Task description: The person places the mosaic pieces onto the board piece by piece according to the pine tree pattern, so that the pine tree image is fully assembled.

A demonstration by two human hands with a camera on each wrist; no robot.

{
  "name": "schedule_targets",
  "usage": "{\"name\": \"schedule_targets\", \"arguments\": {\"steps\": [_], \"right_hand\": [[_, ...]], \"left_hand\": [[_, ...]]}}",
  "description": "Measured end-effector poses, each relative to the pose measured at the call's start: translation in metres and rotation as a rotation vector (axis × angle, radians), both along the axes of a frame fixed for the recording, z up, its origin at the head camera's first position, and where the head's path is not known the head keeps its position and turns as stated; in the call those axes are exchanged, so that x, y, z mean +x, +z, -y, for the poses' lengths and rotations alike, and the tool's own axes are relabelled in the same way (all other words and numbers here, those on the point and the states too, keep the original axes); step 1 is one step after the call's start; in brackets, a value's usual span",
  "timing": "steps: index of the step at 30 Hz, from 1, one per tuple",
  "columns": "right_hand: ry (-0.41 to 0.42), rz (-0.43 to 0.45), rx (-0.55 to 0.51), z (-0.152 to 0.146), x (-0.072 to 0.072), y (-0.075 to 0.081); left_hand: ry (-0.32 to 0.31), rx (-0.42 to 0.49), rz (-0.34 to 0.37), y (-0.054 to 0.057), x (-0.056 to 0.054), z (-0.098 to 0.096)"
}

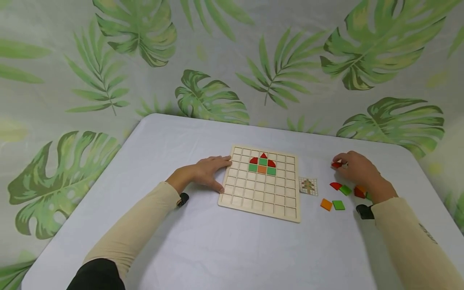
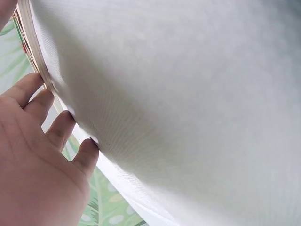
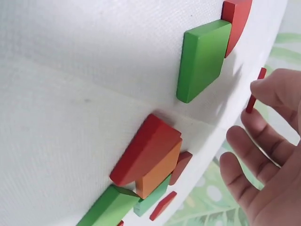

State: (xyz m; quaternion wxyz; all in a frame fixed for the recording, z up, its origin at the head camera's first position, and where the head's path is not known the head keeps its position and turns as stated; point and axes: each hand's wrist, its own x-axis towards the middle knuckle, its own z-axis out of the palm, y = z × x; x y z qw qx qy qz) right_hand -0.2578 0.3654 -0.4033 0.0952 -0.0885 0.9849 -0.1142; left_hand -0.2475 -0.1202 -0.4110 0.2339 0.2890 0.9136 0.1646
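A wooden grid board lies on the table. Near its top sit a red triangle, two red quarter-round tiles, several green square tiles and an orange square tile. My left hand rests against the board's left edge, fingers spread; the left wrist view shows its fingertips at the rim. Right of the board, my right hand pinches a thin red tile between thumb and index finger, above the table. Its full outline is partly hidden by the fingers.
Beside the board's right edge lies a small pattern card. Loose tiles lie below the right hand: a red quarter-round, a green tile, an orange square and a green square. A mixed pile is close to the right wrist.
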Motion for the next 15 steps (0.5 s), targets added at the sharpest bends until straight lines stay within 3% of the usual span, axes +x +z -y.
{"name": "schedule_targets", "arguments": {"steps": [8, 15], "right_hand": [[0.011, -0.029, -0.057, -0.0016, 0.0018, -0.0062], [0.035, -0.075, -0.071, 0.0079, 0.0031, -0.0004]], "left_hand": [[-0.003, -0.004, 0.001, 0.0011, -0.0016, -0.0007], [0.001, -0.008, 0.003, -0.0001, -0.0013, -0.0011]]}}
